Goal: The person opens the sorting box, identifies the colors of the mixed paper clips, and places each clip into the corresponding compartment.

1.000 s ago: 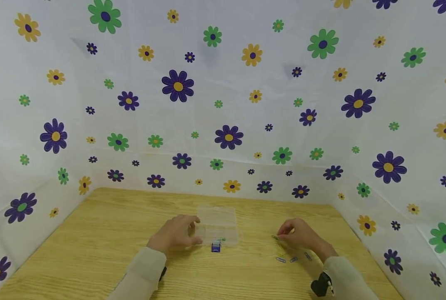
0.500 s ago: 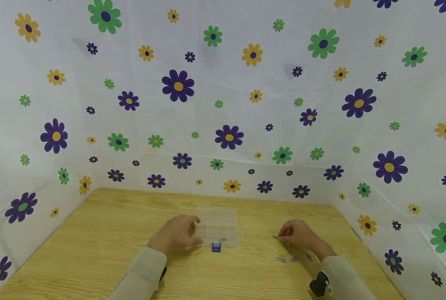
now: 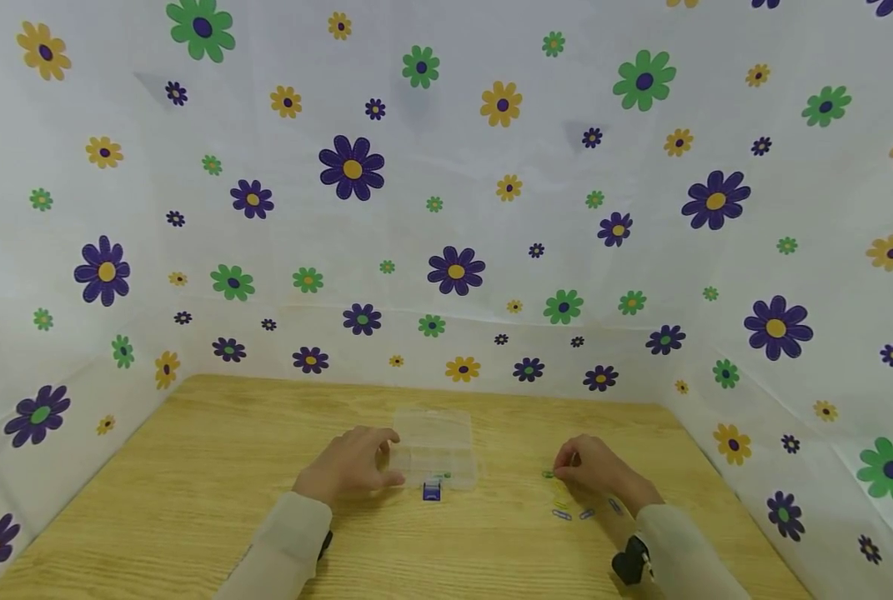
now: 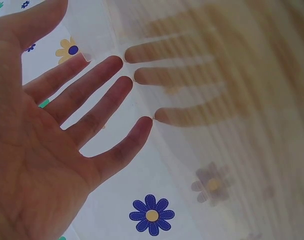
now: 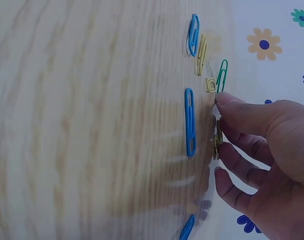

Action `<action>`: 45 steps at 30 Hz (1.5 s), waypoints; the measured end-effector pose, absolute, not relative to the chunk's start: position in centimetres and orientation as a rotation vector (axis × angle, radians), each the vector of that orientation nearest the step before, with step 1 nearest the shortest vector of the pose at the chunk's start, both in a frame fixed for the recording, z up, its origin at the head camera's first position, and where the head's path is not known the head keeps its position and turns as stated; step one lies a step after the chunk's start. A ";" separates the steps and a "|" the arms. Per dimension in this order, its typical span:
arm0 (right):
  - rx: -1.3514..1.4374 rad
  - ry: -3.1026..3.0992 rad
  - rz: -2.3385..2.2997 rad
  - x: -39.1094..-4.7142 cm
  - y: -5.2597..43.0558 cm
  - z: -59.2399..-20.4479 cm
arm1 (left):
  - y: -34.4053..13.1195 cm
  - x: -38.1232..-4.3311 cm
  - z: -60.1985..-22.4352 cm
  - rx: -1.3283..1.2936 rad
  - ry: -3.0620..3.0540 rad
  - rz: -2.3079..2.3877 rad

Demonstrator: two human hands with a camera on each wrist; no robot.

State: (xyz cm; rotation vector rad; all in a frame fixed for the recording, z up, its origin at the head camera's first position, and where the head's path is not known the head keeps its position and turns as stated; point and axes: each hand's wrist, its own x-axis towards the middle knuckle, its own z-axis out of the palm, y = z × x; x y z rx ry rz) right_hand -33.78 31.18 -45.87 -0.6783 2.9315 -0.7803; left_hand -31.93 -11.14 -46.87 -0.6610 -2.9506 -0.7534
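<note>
Right hand point(image 3: 596, 468) has its grip pinching the green paper clip point(image 5: 223, 75) by one end, though whether that clip touches the bench point(image 3: 266, 442) is hard to tell. Blue paper clips point(image 5: 190, 122) and yellow paper clips point(image 5: 202, 55) lie loose near that hand. Left hand's point(image 3: 347, 463) grip is spread, fingertips point(image 4: 145, 125) down just beside the open clear box point(image 3: 457, 458). There's a small blue piece point(image 3: 432, 491) at the box's near edge.
</note>
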 end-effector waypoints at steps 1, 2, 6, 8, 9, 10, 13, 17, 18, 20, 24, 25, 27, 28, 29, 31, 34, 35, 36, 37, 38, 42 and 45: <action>-0.681 2.929 -0.782 -33.8 31.2 -45.8 | -11.1 -31.9 -46.9 -0.661 -2.952 -0.758; -0.675 2.926 -0.787 -33.7 31.1 -45.8 | -11.1 -32.0 -46.9 -0.661 -2.953 -0.760; -0.695 2.923 -0.770 -33.8 31.1 -45.9 | -11.1 -31.9 -46.8 -0.668 -2.953 -0.770; -0.696 2.918 -0.768 -33.9 31.1 -46.0 | -11.1 -31.9 -46.8 -0.667 -2.953 -0.773; -0.706 2.917 -0.764 -33.9 31.0 -46.1 | -11.1 -31.8 -46.8 -0.665 -2.953 -0.773; -0.711 2.915 -0.763 -34.0 31.0 -46.1 | -11.2 -31.8 -46.8 -0.664 -2.954 -0.773; -0.712 2.912 -0.773 -34.1 31.0 -46.2 | -11.2 -31.9 -46.8 -0.673 -2.947 -0.776; -0.719 2.916 -0.775 -34.2 31.0 -46.4 | -11.2 -32.0 -47.0 -0.686 -2.941 -0.780; -0.719 2.917 -0.775 -34.2 31.0 -46.4 | -11.2 -31.9 -46.9 -0.687 -2.941 -0.782; -0.718 2.918 -0.774 -34.2 30.9 -46.4 | -11.2 -31.9 -46.9 -0.684 -2.942 -0.780; -0.700 2.910 -0.790 -34.0 30.7 -46.5 | -11.3 -31.7 -46.8 -0.691 -2.941 -0.780; -0.697 2.907 -0.794 -34.0 30.7 -46.5 | -11.3 -31.7 -46.8 -0.694 -2.940 -0.779; -0.693 2.904 -0.795 -33.9 30.7 -46.4 | -11.3 -31.7 -46.8 -0.697 -2.941 -0.782; -0.699 2.903 -0.793 -33.8 30.7 -46.4 | -11.3 -31.7 -46.8 -0.697 -2.941 -0.786; -0.703 2.902 -0.792 -33.8 30.7 -46.4 | -11.3 -31.7 -46.8 -0.697 -2.943 -0.790; -0.711 2.898 -0.791 -33.7 30.6 -46.3 | -11.3 -31.7 -46.8 -0.699 -2.943 -0.796; -0.718 2.895 -0.804 -33.7 30.5 -46.1 | -11.3 -31.8 -46.9 -0.707 -2.941 -0.798; -0.712 2.898 -0.805 -33.7 30.4 -46.0 | -11.3 -31.8 -46.9 -0.708 -2.940 -0.794; -0.707 2.902 -0.806 -33.7 30.3 -45.9 | -11.3 -31.9 -46.9 -0.710 -2.939 -0.791; -0.702 2.905 -0.806 -33.7 30.2 -45.8 | -11.3 -31.9 -47.0 -0.710 -2.938 -0.787; -0.686 2.905 -0.808 -33.7 30.1 -45.7 | -11.3 -31.9 -47.0 -0.710 -2.937 -0.784; -0.640 2.899 -0.814 -33.7 29.5 -45.2 | -11.3 -32.0 -47.0 -0.707 -2.933 -0.778; -0.650 2.890 -0.822 -33.8 28.9 -45.0 | -11.3 -32.0 -47.0 -0.706 -2.927 -0.777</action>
